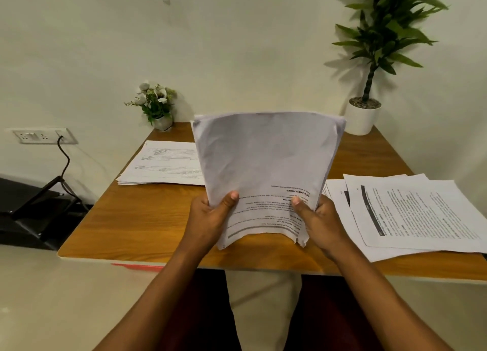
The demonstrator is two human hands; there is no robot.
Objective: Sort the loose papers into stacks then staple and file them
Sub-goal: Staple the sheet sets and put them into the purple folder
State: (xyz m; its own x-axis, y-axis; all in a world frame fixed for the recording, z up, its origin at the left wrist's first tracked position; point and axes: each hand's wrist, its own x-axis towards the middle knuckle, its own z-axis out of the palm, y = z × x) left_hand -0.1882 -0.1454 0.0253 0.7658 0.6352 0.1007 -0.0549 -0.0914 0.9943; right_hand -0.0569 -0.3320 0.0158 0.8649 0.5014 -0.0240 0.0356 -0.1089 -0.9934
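- The wooden table is my work surface. I judge the step in hand to be squaring up a bundle before stapling, so I want the bare wood right under the bundle for tapping its edges.
- The held bundle of papers stands nearly upright over the table's near half. Its lower edge is lifted off the wood and its top curls away from me. The print on the front sheet reads upside down to me, so I would check orientation before any staple goes in.
- The right pile lies fanned and untidy just beside the right hand. I would bring the bundle down clear of it so no sheet gets dragged.
- The far left stack lies flat and neater, partly hidden behind the bundle.
- The left hand grips the bundle's lower left edge, thumb on the front sheet, fingers hidden behind.
- The right hand grips the lower right edge the same way. I would ease both grips slightly while tapping so the sheets can settle level.
- The bundle's lower right corner looks ragged, so I would staple elsewhere.
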